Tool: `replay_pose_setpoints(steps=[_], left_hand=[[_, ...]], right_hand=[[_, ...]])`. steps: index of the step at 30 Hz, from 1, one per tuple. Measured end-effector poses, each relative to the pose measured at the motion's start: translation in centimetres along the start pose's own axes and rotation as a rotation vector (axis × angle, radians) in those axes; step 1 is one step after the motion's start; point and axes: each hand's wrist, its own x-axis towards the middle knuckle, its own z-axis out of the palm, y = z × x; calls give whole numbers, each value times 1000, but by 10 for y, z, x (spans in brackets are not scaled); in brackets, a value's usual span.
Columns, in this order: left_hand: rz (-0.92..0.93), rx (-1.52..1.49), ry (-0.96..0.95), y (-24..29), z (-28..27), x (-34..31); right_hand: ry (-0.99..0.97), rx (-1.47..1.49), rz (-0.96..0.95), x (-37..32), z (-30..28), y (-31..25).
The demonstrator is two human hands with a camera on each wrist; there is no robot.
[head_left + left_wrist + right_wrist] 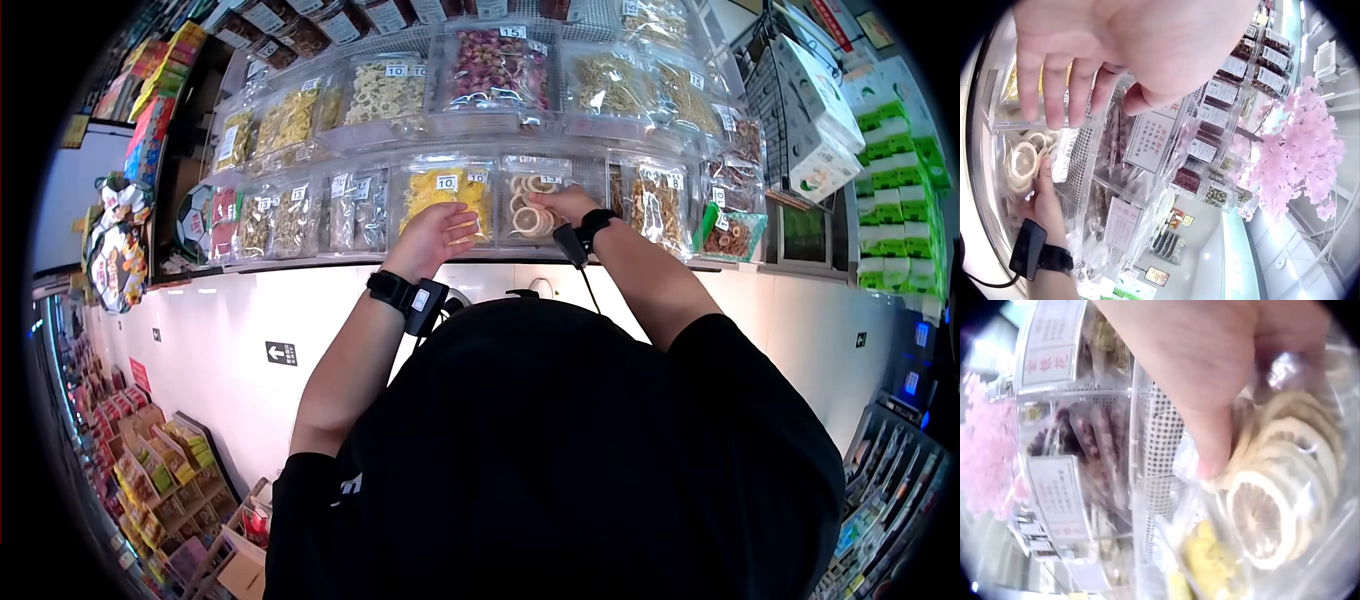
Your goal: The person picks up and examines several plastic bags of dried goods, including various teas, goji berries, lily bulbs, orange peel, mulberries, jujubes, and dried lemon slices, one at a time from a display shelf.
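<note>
My right hand (572,206) grips the right edge of a clear bag of dried lemon slices (527,222) in the front row of the display. In the right wrist view the thumb presses on the plastic beside the pale lemon rounds (1260,515), and the other fingers are mostly hidden. To the left, my left hand (437,240) hovers at the front of a bag of yellow dried flowers (425,193), its fingers extended and holding nothing. The left wrist view shows those straight fingers (1054,94) spread above the trays.
Clear dividers separate bags of dried goods, including rosebuds (497,70) behind and brown pieces (655,205) to the right. Labelled jars (340,22) line the back. A wire rack with white boxes (815,110) stands at right, and price cards (1155,134) face outward.
</note>
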Motion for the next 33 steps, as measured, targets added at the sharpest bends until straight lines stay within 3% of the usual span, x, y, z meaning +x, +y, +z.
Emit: replay_pose_setpoints(steps=[1,8,13,15,16,23,27,28,33], left_hand=[[11,-1,11,1,3,-2],[81,88,33,1,26,-7],[145,183,-15,6,56,-3],[52,172,-138,17,81,-12],[126,152,-218,19,91,-14],[557,316,-279,74,142,-59],[702,336,-284,104,168,-97],[755,315,-313,107,172,-96],[845,265,-336,105,181,-109]], right_hand=[[-137,270,22,-10,-1,-9],[-379,533,-32,-35,-12,-25],[-319,557,-128,-114,-20,-63],[-278,445,-262,-142,-24,-85],[-373,514,-328,-160,-25,-99],[-373,465,-649,-218,-35,-165],[-344,459,-753,-265,-35,-196],[-416,442,-794,-269,-35,-201],[-422,377,-841,-292,-34,-209]])
